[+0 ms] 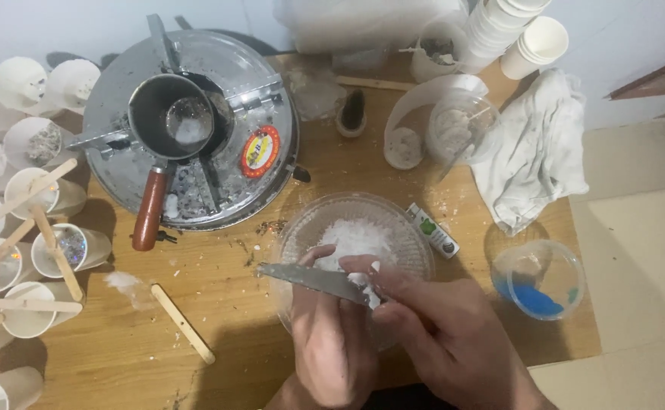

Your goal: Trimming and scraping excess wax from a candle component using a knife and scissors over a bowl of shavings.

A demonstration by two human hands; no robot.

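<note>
Two hands work a knife (313,279) over a clear bowl (412,239) of white flakes (355,235).

Lying nearly level, the knife's long axis runs left to right, its tip pointing left past the bowl's near-left rim and its handle end buried in the right hand (442,334), whose fingers are curled tight around it. Beneath the blade, the left hand (332,334) is closed around a white lump, thumb up against the metal. Left and beyond the bowl stands a round metal cooker (196,121) carrying a small pot (169,114) with a brown handle. Right of the bowl lie a small green-and-white box (433,230) and a clear cup with blue stuff (537,277); left lies a wooden stick (183,323).
</note>
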